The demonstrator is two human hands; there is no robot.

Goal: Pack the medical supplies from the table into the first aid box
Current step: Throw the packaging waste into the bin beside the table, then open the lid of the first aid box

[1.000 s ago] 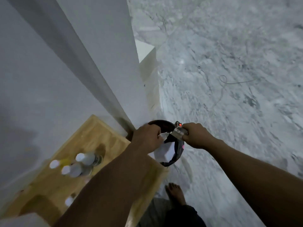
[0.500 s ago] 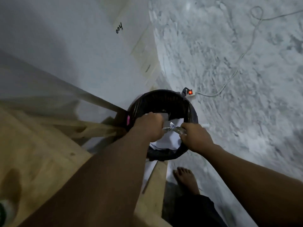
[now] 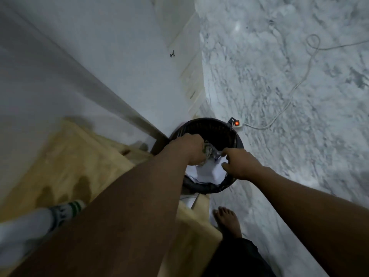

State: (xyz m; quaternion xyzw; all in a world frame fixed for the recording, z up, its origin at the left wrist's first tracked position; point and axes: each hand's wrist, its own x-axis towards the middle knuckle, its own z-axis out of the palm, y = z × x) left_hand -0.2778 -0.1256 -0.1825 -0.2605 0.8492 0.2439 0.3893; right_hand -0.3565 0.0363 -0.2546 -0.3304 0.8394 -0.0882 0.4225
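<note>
Both my hands are over a black waste bin (image 3: 215, 128) lined with a black bag, beside the wooden table (image 3: 65, 168). My left hand (image 3: 189, 148) is closed around a crumpled silvery wrapper (image 3: 211, 151). My right hand (image 3: 237, 164) pinches the wrapper's other end with its fingertips. White paper waste (image 3: 207, 170) lies in the bin under the hands. A white bottle with a green-striped label (image 3: 40, 218) shows blurred on the table at lower left. The first aid box is out of view.
A white wall (image 3: 99, 56) runs along the left behind the table. A power strip with a lit red switch (image 3: 237, 124) and its white cable (image 3: 295, 86) lie on the marble floor beyond the bin. My bare foot (image 3: 227, 222) stands by the table's corner.
The view has swung; the table and a bottle come back into sight at lower left. My hands stay over the bin, and the wrapper is now more crumpled in my left hand.
</note>
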